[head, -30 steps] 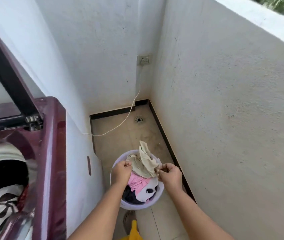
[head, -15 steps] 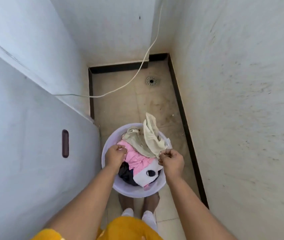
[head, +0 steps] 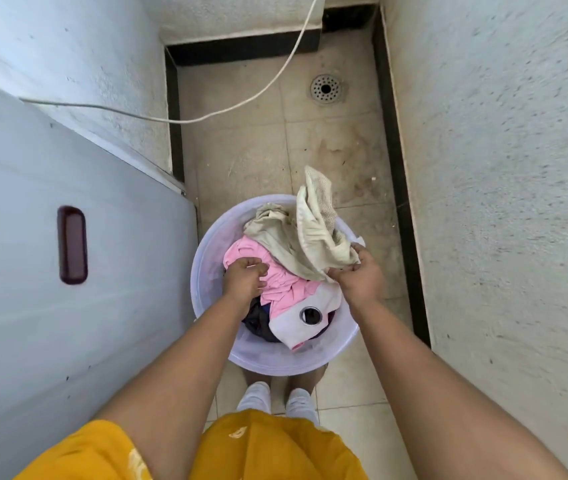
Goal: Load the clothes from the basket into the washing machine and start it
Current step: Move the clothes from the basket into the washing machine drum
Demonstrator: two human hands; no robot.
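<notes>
Looking straight down now, where the washing machine's open drum was in view a second ago, a lavender basket (head: 206,271) on the floor is seen beside the washing machine (head: 50,306). The pink garment (head: 282,289) is gripped by the left hand (head: 244,277); a beige cloth (head: 313,237) is pinched by the right hand (head: 357,277). Another load is judged about to be lifted.

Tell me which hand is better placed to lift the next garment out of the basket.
Right, probably. The right hand already pinches the cream cloth on top of the pile; the left hand only presses on the pink garment beneath it.
</notes>
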